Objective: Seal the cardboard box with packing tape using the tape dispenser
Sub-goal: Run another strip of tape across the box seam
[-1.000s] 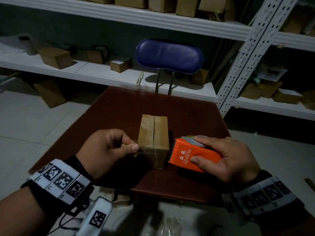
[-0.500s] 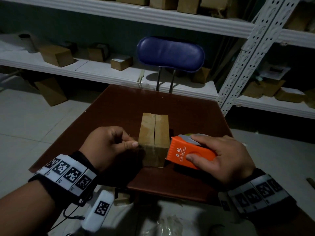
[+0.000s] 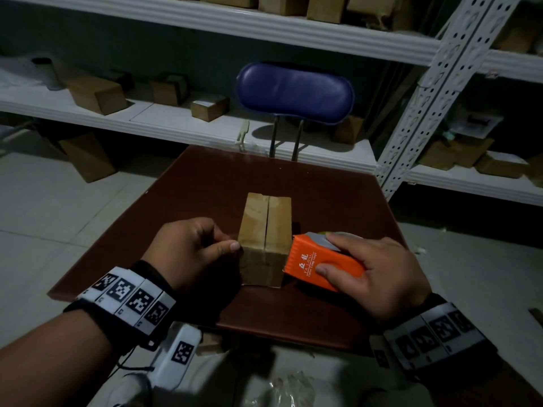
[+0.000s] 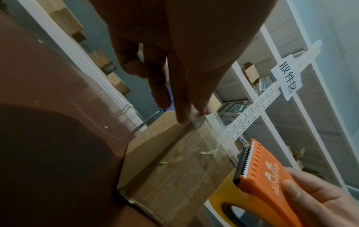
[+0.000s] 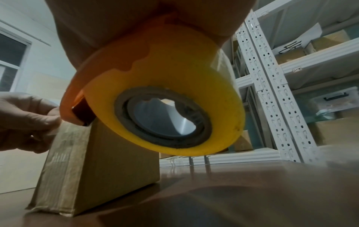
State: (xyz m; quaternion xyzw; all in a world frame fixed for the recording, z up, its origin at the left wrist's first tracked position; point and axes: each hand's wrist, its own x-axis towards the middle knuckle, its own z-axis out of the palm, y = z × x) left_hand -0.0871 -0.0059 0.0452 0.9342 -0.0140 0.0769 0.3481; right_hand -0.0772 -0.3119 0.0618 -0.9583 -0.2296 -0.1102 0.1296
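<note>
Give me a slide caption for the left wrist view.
Left hand pinches clear tape at the cardboard box edge; right hand holds the orange tape dispenser.

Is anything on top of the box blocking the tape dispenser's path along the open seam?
Nothing visible. The top of the box is bare along the seam. The left hand pinches the tape end at the near left edge, and the right hand holds the tape dispenser at the near right corner.
</note>
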